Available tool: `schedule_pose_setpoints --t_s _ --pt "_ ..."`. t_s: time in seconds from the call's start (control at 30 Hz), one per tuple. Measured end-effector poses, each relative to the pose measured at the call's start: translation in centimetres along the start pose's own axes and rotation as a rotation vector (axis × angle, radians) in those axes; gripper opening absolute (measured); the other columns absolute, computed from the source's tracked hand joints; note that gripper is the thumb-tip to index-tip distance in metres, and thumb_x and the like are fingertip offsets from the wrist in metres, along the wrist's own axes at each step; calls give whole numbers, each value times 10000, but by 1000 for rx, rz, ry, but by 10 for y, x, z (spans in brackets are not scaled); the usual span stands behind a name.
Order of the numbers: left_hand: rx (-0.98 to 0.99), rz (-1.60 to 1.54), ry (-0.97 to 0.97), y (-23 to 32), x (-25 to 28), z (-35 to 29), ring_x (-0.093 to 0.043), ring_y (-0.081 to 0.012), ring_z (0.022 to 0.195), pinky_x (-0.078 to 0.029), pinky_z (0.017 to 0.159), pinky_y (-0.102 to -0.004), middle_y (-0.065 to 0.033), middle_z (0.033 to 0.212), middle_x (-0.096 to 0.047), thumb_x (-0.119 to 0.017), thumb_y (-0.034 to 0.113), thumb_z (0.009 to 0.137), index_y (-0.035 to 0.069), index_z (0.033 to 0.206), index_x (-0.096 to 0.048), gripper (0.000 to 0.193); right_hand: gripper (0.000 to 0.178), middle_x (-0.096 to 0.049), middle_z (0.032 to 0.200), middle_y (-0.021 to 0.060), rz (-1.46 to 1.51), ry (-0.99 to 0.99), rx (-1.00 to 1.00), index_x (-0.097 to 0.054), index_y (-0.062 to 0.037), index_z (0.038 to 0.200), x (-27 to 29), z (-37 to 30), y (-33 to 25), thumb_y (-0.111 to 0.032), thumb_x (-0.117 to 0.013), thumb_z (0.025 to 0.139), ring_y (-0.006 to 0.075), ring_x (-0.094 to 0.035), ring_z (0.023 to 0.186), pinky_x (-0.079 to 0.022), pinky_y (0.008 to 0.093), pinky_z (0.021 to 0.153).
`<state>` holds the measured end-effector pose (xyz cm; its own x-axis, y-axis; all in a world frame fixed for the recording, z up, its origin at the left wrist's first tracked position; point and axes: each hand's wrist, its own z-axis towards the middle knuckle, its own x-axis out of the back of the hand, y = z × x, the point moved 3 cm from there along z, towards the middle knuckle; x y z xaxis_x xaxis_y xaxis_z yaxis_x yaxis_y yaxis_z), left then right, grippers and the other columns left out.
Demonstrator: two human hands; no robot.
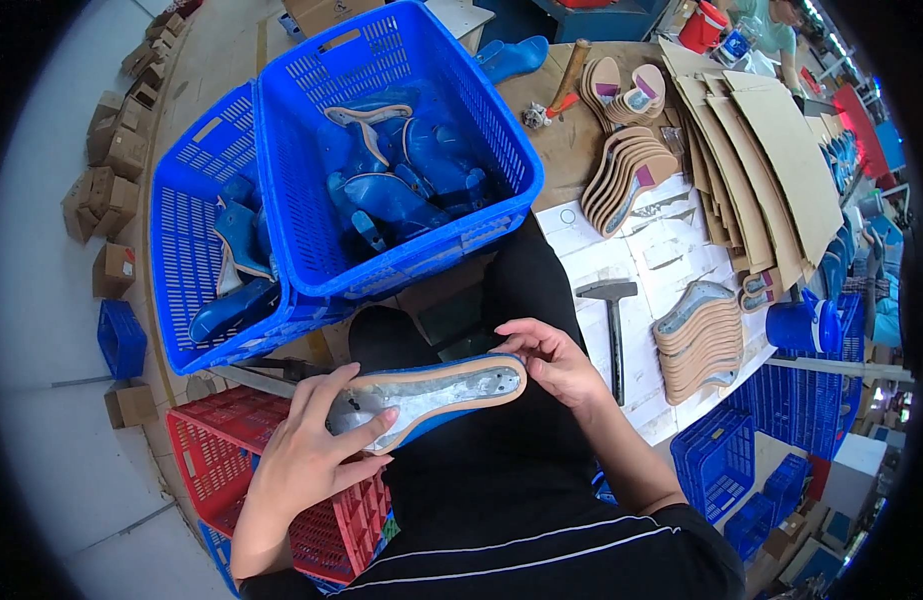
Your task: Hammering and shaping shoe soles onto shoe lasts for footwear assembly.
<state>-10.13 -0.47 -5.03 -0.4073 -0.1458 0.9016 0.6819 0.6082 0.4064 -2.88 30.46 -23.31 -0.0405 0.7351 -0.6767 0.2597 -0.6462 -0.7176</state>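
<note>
Above my lap lies a blue shoe last (444, 424), sole side up. A tan-edged insole board (432, 388) with a silvery grey middle covers its bottom. My left hand (307, 440) wraps around the wider end, its fingers lying over the insole board. At the narrower end, my right hand (554, 362) pinches the rim with thumb and forefinger; what exactly sits between those fingertips is too small to tell. A hammer (616, 335) with a dark head rests on the white-covered table to the right. Beside it stands a stack of insole boards (698, 350).
A blue crate (417, 275) holding blue lasts (394, 200) stands ahead, against another blue crate (172, 270). More stacked insoles (622, 185), cardboard sheets (772, 150) and a wooden-handled tool (570, 78) lie on the table. Red crates (217, 430) sit low at left; a person (777, 35) is far right.
</note>
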Motion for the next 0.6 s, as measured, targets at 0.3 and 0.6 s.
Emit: schedule_pose_setpoints --t_s 0.3,0.6 --pt "-22 10 -65 -2 3 1 -556 -361 1253 -658 871 -497 -153 1503 -497 -954 301 730 374 1343 -747 651 625 -782 1199 86 4 33 -45 -645 -56 1392 -1 0 -6 -234 -915 856 178 -733 1133 -554 318 1014" --pt "9 27 -86 -3 1 -2 -555 -364 1251 -659 871 -482 -149 1511 -495 -943 313 750 361 1337 -756 618 608 -790 1173 82 -21 59 -122 -675 -70 1353 -1 1 -13 -235 -935 829 170 -744 1089 -568 305 984"
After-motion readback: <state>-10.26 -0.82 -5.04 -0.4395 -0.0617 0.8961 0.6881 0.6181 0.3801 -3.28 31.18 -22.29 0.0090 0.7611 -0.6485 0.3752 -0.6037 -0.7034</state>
